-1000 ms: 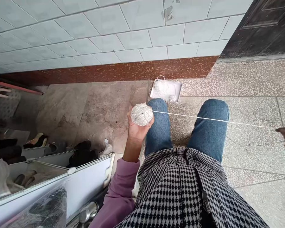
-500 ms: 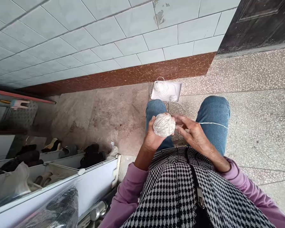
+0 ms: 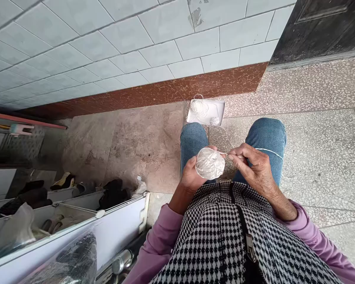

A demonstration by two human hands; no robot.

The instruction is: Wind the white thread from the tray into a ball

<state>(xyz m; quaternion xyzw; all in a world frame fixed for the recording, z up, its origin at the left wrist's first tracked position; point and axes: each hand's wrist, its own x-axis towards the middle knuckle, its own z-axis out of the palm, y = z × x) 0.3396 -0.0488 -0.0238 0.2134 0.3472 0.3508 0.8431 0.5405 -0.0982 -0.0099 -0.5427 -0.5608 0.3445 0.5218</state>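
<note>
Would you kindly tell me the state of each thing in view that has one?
Ball: wound, cupped in the left hand
Left hand: curled around the ball
Right hand: pinching the strand
Strand: pinched, also lying across the right knee
Tray: open, on the floor
Coil: loose, in the tray
Small ball: wound, in the tray
Rack: holding shoes

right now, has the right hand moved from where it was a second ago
Yes: judged against the white tray, the right hand has come leftward from the picture's right edge, nearer the tray.
</note>
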